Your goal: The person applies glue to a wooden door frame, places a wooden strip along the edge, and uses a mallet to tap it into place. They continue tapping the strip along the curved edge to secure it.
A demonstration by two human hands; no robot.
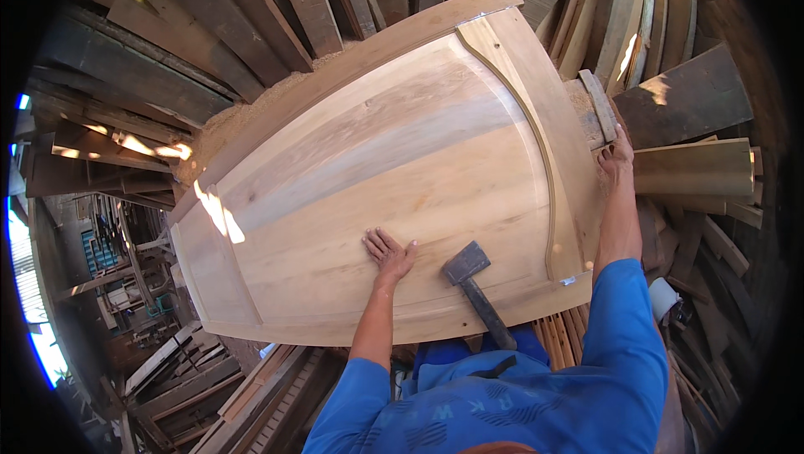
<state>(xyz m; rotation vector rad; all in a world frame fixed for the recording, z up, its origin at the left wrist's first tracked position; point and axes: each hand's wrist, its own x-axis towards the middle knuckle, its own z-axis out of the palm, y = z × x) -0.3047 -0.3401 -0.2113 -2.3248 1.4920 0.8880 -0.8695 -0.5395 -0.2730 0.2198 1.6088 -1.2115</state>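
Note:
A large pale wooden door panel (402, 186) lies flat in front of me, with a curved moulding (528, 123) along its right end. My left hand (389, 255) rests on its near half, palm down with fingers spread, holding nothing. To the right of that hand lies a dark, square-headed mallet (466, 263), its handle pointing toward me over the near edge. At the panel's right end, my right hand (617, 154) is closed at the near end of a short wooden block (600, 106); its fingertips are partly hidden.
Many boards (226, 18) lean along the far side and the right. Sawdust (243, 119) lies beyond the panel's far edge. Timber offcuts (184, 370) are stacked at the lower left. A white container (663, 296) stands beside my right arm.

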